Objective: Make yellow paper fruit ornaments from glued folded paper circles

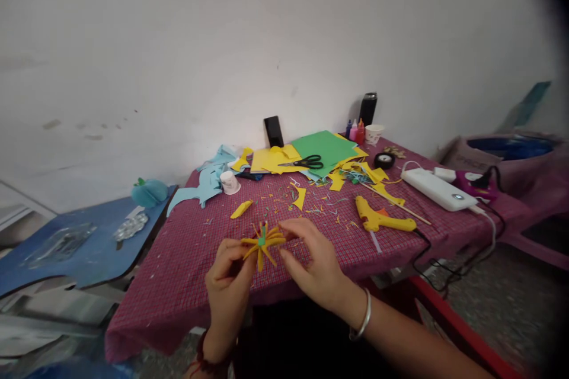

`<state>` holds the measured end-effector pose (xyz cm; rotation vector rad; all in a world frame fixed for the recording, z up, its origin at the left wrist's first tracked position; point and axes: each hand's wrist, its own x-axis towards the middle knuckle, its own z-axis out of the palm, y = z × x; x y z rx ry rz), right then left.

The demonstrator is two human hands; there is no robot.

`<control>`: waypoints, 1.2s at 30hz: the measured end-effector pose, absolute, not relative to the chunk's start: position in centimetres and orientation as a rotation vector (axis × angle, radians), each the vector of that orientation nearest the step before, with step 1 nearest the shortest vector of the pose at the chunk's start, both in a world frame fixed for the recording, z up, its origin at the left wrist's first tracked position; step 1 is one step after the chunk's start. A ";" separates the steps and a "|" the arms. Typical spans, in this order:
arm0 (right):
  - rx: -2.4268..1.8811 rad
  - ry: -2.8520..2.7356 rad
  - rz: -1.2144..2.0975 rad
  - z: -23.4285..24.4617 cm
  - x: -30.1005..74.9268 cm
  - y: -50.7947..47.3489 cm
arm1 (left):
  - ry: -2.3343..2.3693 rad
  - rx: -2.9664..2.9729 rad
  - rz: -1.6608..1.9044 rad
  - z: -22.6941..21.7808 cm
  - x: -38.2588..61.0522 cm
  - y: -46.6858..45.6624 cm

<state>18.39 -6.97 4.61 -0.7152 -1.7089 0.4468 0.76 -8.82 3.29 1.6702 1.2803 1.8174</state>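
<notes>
A yellow paper flower (272, 241) with narrow, spread petals and a small green middle is held just above the near part of the table. My left hand (232, 269) pinches it from the left, thumb and fingertips at its petals. On the other side, my right hand (313, 263) is curved around the right petals, thumb and index finger apart; whether a fingertip touches a petal I cannot tell. Beyond the flower lie a yellow paper piece (241, 209) and small paper scraps. A yellow glue gun (377, 219) lies on its side to the right.
Black-handled scissors (306, 162) rest on yellow and green sheets (326, 151) at the back. A white paper cup (229, 182), black tape roll (384, 160), wooden stick (395, 204) and white power bank (438, 189) surround the scraps. Cables hang over the right edge.
</notes>
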 end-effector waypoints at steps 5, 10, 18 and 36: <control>-0.746 -1.664 0.410 4.3 19.1 -7.4 | 1.281 1.616 1.879 3.1 1.6 -8.8; -0.750 -1.690 0.402 4.3 19.4 -7.7 | 1.275 1.650 1.888 3.4 2.0 -8.9; -0.747 -1.655 0.399 4.3 19.4 -7.8 | 1.309 1.665 1.891 3.2 2.1 -9.3; -0.748 -1.661 0.390 3.5 19.5 -8.0 | 1.231 1.817 1.849 3.1 2.6 -9.9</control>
